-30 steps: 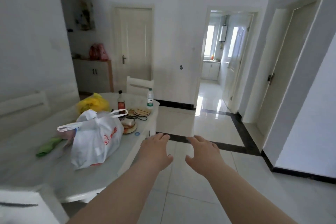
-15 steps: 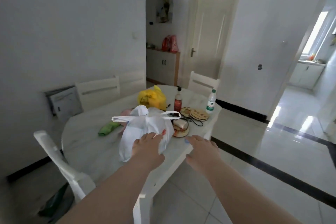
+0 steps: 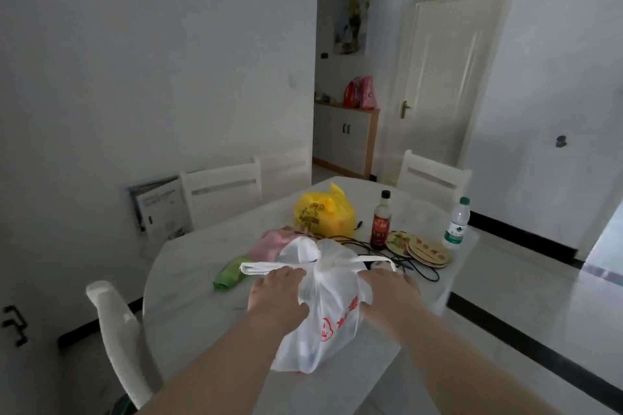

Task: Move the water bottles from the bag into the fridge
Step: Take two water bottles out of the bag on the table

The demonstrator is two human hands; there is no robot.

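Round white bench [image 3: 188, 280], stone-look top. The white plastic bag [image 3: 330, 313] with red print stands near its front edge, neck tied in a knot, two thin handle loops splayed out sideways.

Left grip [image 3: 278, 293] lies on the bag's left shoulder, fingers fairly straight over the film and thumb against the front; it rests there and clamps nothing. Right grip [image 3: 387, 293] is against the right shoulder, thumb dented into the plastic; fingertips run behind the bag, so I cannot tell if it has closed.

Handling, my judgement: film is thin, slick and limp, and the load inside is likely heavy and free to roll. Take hold at the knot or the loops, or undo the knot with the bag standing. Squeezing the sides gives poor hold.

Hidden: the bottles inside do not show through the film, so count and position are unknown. No fridge in view. One clear water bottle [image 3: 456, 224] with a green cap stands apart at the far edge, beside round mats [image 3: 428, 251]. The picture is dim and soft.
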